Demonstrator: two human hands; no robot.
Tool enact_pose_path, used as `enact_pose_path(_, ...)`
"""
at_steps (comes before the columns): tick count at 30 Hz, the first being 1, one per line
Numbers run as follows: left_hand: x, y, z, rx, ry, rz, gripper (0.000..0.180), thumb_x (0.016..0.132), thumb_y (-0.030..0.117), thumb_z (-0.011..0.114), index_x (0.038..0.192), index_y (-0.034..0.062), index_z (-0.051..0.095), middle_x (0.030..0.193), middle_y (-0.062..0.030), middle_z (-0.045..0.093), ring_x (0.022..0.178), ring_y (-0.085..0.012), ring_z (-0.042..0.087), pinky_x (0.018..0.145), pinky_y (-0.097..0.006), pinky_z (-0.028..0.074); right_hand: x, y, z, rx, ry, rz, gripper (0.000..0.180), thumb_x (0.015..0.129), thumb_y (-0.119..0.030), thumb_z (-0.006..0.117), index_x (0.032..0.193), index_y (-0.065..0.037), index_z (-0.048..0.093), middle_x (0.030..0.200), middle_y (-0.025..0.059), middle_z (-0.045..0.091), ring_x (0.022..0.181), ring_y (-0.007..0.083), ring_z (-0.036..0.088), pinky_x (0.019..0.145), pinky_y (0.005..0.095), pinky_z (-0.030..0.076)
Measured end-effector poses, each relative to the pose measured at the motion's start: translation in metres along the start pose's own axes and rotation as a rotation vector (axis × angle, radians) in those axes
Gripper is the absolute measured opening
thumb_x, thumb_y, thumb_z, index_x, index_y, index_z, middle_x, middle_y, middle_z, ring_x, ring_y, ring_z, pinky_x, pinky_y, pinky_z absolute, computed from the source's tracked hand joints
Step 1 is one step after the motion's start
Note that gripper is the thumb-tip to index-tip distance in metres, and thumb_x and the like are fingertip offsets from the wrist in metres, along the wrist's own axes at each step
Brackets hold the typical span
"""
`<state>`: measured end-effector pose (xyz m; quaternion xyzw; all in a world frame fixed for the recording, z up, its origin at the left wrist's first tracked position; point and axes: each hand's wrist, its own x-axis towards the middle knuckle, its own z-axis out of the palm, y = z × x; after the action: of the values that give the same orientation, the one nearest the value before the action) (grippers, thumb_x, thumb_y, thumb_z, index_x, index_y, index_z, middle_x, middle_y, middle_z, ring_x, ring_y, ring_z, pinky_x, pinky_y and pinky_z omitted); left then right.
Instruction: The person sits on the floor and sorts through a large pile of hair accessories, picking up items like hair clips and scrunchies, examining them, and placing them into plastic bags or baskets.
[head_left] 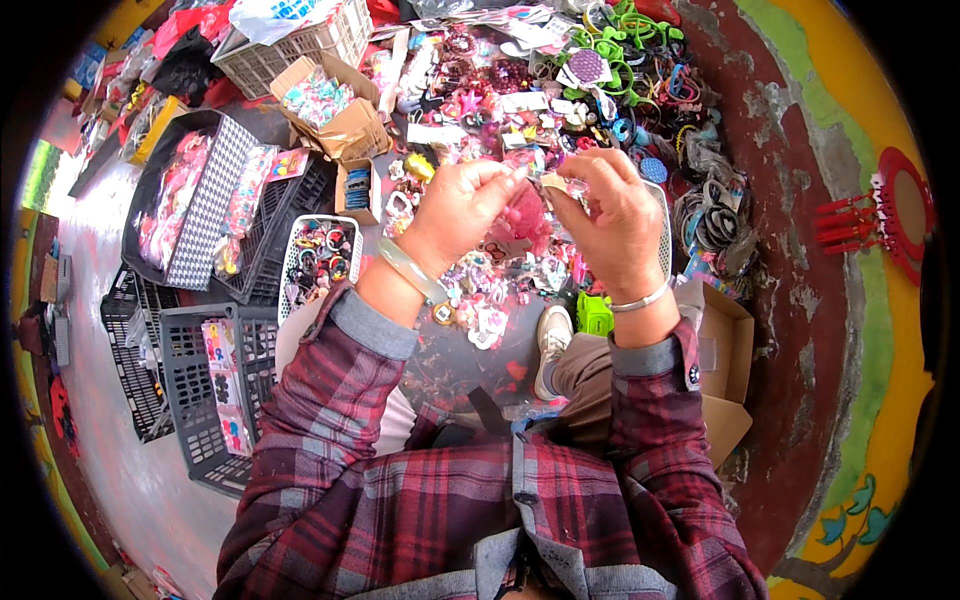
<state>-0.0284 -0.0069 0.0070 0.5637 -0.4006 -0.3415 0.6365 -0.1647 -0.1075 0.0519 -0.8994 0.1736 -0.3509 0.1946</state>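
Head view shows us a small pink translucent packet (pixel 522 220) held up between both hands, above a ground spread thick with hair clips and trinkets (pixel 480 300). Our left hand (pixel 462 200) has its thumb and fingers pressed together on the packet's upper left edge, while our right hand (pixel 610 205) pinches a small pale piece (pixel 556 183) at the packet's top right; whether that piece is part of the packet or a separate clip we cannot tell. We judge the step in hand to be working at the packet's top, either opening it or fitting something to it, with the job about midway. The next move seems to call for a steady pinch from both hands and a small, careful pull, since the film looks thin. Around us, a white basket (pixel 318 255) of mixed small items sits to the left, a cardboard box (pixel 335 105) of pastel pieces beyond it, dark plastic crates (pixel 195 385) nearer our left, and green and black hairbands (pixel 640 60) far right.
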Motion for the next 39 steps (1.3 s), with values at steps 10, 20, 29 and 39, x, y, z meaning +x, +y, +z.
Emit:
enact_pose_path(10, -0.002, 0.000, 0.004, 0.396, 0.008, 0.128, 0.021, 0.087, 0.018, 0.055, 0.087, -0.0009, 0.064, 0.062, 0.0009, 0.056, 0.058, -0.0035, 0.047, 0.051, -0.022, 0.039, -0.006, 0.000, 0.014, -0.162, 0.053, -0.105, 0.005, 0.077, -0.010, 0.058, 0.079, -0.009, 0.054, 0.078, 0.0058, 0.055, 0.060, 0.0251, 0.059, 0.051, 0.0333, 0.047)
enact_pose_path(20, -0.004, 0.000, 0.001, 0.721, -0.062, 0.324, 0.019, 0.082, 0.019, 0.056, 0.071, 0.0047, 0.060, 0.066, -0.0182, 0.057, 0.062, -0.0350, 0.056, 0.051, -0.040, 0.043, -0.003, 0.009, -0.001, -0.302, -0.265, -0.114, 0.004, 0.078, -0.007, 0.056, 0.081, -0.008, 0.053, 0.074, 0.0087, 0.056, 0.064, 0.0292, 0.058, 0.053, 0.0355, 0.045)
enact_pose_path(29, 0.000, -0.006, 0.001, 0.310, -0.070, 0.048, 0.018, 0.085, 0.016, 0.058, 0.078, -0.0007, 0.063, 0.058, -0.0020, 0.056, 0.057, -0.0053, 0.052, 0.051, -0.025, 0.041, -0.002, 0.018, 0.000, 0.167, -0.051, 0.000, 0.014, 0.074, -0.009, 0.065, 0.087, -0.006, 0.062, 0.072, 0.0087, 0.060, 0.057, 0.0226, 0.056, 0.053, 0.0306, 0.046)
enact_pose_path(39, -0.001, 0.001, -0.004, 0.480, 0.058, 0.135, 0.024, 0.085, 0.020, 0.056, 0.072, 0.0000, 0.060, 0.055, -0.0062, 0.051, 0.053, -0.0128, 0.046, 0.049, -0.028, 0.038, -0.002, 0.011, -0.002, 0.026, -0.013, 0.020, 0.013, 0.071, -0.011, 0.069, 0.082, -0.008, 0.062, 0.079, 0.0040, 0.060, 0.055, 0.0184, 0.056, 0.050, 0.0289, 0.045)
